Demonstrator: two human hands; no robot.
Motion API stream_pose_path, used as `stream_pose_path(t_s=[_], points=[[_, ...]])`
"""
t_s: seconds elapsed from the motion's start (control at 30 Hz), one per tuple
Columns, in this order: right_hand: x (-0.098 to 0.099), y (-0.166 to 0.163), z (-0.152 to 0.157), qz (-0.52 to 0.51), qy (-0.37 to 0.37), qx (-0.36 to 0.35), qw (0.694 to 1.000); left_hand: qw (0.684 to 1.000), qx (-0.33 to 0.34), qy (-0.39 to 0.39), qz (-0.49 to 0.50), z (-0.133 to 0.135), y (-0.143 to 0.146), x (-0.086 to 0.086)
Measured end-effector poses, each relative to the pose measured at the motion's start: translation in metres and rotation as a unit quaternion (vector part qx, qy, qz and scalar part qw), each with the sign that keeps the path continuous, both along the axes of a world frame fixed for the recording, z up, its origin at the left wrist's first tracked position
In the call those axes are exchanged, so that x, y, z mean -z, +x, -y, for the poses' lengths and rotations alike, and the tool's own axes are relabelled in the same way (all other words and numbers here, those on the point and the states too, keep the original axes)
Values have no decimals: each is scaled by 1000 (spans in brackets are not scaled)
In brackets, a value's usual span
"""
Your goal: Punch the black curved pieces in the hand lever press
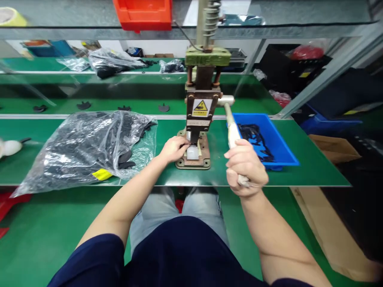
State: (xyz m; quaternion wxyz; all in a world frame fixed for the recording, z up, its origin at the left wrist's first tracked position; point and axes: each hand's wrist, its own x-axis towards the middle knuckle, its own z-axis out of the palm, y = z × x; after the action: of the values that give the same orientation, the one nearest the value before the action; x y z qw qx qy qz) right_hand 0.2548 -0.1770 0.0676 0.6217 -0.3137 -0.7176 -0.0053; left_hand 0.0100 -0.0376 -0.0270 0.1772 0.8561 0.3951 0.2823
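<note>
A hand-lever press (199, 103) with a yellow warning label stands on the green bench in front of me. My right hand (247, 167) is wrapped round its lever handle (231, 129), which is covered in a pale wrapping. The ram is down close to a light block (193, 152) on the press base. My left hand (176, 148) lies at the left of that block, fingers bent together under the ram. A little dark material shows at the fingertips, but what they hold is too small and hidden to name.
A clear plastic bag (86, 143) of black curved pieces lies left of the press. On the right, a blue tray (279, 145) holds black parts. Several black pieces (163, 107) sit on the strip behind. An orange bin (143, 14) hangs above; a metal post (326, 63) rises at right.
</note>
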Motion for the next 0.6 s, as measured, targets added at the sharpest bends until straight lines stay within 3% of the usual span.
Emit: stream_pose_path(t_s=[0.13, 0.27, 0.37, 0.43, 0.5, 0.6], points=[[12, 0, -11, -21, 62, 4, 998, 1000, -3, 11, -18, 7, -23, -5], [13, -3, -22, -51, 93, 3, 994, 987, -74, 16, -140, 25, -99, -24], [15, -5, -23, -68, 99, 8, 993, 951, -139, -36, -274, 42, -173, -41], [17, -6, -22, -73, 101, 11, 992, 921, -143, -81, -353, 51, -212, -47], [17, -7, -22, -72, 103, 13, 992, 894, -163, -112, -402, 57, -236, -47], [17, -7, -22, -68, 111, 12, 991, 872, -197, -144, -425, 60, -246, -41]])
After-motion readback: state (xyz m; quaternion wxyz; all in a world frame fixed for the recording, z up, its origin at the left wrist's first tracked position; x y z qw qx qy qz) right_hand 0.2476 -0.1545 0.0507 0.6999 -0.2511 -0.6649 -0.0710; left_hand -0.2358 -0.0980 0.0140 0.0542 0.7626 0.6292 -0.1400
